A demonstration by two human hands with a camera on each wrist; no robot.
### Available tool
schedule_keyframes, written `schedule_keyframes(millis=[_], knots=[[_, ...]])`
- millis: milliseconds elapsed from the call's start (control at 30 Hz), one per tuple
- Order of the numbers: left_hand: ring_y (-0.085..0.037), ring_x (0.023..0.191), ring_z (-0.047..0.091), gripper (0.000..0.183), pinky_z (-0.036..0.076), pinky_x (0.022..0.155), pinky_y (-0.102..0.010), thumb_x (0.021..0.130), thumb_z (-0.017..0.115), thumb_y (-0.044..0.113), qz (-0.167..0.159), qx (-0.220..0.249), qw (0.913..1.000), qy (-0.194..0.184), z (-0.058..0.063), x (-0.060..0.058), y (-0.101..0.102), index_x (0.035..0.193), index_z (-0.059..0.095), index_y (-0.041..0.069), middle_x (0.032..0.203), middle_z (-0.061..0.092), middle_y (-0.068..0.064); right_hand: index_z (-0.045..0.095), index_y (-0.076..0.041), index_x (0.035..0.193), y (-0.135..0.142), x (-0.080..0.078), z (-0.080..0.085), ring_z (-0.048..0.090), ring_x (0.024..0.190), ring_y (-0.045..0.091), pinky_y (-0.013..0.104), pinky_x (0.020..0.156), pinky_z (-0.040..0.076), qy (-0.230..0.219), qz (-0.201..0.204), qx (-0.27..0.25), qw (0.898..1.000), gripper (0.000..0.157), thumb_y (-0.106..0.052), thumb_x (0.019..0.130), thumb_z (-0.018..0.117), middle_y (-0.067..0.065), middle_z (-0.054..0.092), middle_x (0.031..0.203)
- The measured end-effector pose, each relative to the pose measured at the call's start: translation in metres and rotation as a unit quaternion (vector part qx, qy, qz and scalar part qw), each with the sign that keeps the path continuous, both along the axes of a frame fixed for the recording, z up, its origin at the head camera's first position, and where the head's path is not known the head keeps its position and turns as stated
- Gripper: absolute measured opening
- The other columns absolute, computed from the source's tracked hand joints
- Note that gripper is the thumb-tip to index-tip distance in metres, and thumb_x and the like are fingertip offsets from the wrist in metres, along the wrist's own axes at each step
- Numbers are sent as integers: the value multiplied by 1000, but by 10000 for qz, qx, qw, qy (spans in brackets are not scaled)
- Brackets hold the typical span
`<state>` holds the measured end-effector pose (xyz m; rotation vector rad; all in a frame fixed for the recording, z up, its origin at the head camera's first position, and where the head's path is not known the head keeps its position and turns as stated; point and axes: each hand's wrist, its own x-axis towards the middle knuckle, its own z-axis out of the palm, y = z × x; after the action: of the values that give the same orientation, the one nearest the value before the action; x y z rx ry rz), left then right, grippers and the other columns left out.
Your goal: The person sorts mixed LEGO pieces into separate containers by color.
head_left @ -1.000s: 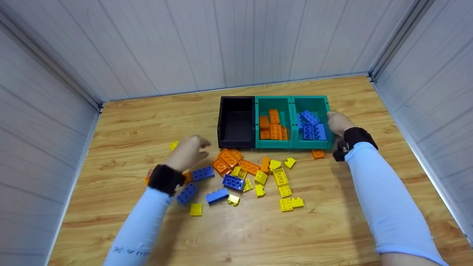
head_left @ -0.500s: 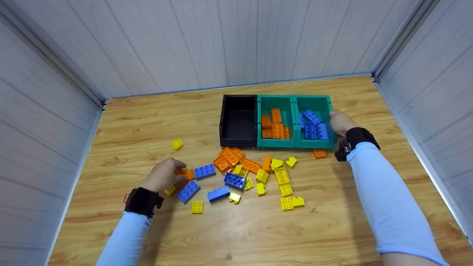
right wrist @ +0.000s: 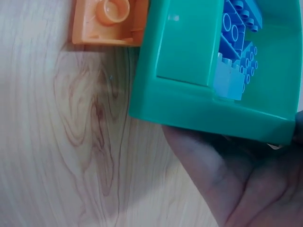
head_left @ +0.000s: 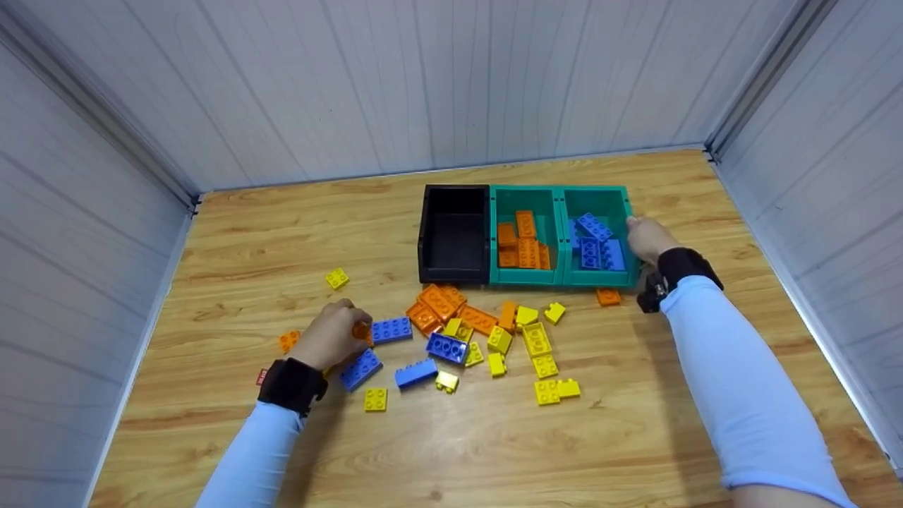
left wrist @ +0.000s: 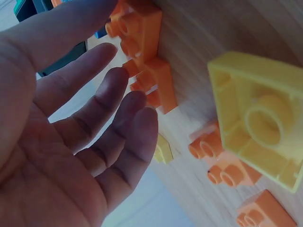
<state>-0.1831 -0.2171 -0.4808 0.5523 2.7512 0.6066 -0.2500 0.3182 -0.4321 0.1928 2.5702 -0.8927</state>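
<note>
Near the left of the scattered toy bricks, my left hand (head_left: 330, 336) has its fingertips right at an orange toy brick (head_left: 362, 332). In the left wrist view its fingers are loosely bent and spread, with orange bricks (left wrist: 144, 33) just beyond the tips. A blue brick (head_left: 392, 329) lies beside that orange one. My right hand (head_left: 647, 238) grips the outer side of the right-hand green bin (head_left: 596, 279), thumb at the rim; its other fingers are mostly hidden. Blue bricks (right wrist: 234, 38) lie inside this bin.
Left of the gripped bin stand another green bin (head_left: 524, 276) holding orange bricks and a black bin (head_left: 455, 272). Yellow bricks (head_left: 536, 339), orange bricks (head_left: 439, 301) and blue bricks (head_left: 416, 373) lie scattered in front. White panel walls (head_left: 367, 92) enclose the wooden table (head_left: 480, 451).
My left hand swung left and nearer to me, then slightly right to the orange bricks, uncovering a yellow brick behind it. My right hand stays at the green bin.
</note>
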Motion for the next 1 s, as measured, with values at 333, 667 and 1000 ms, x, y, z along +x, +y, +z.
schedule_keyframes(millis=[333,667,1000], knots=[[-32,95,47,25,45,80,-46,79,84,12,-213,-148,9973,682,-8,-2,1,101,76,3,99,56,-11,38,14,140,-8,4,1,51,113,45,49,90,48,242,-475,690,9962,62,-31,109,9,35,46,130],[-38,106,59,36,48,90,-52,85,77,11,361,491,9956,716,5,-4,-8,116,69,-6,111,66,-22,54,5,104,-6,21,2,64,82,37,43,69,56,440,-634,473,9959,47,-29,110,23,18,56,86],[-27,99,63,37,53,86,-37,89,76,17,-717,958,9846,1271,61,-32,107,120,69,0,111,67,-15,41,12,142,1,21,9,53,118,44,51,98,46,-69,-387,264,9989,54,-28,110,24,34,48,133]])
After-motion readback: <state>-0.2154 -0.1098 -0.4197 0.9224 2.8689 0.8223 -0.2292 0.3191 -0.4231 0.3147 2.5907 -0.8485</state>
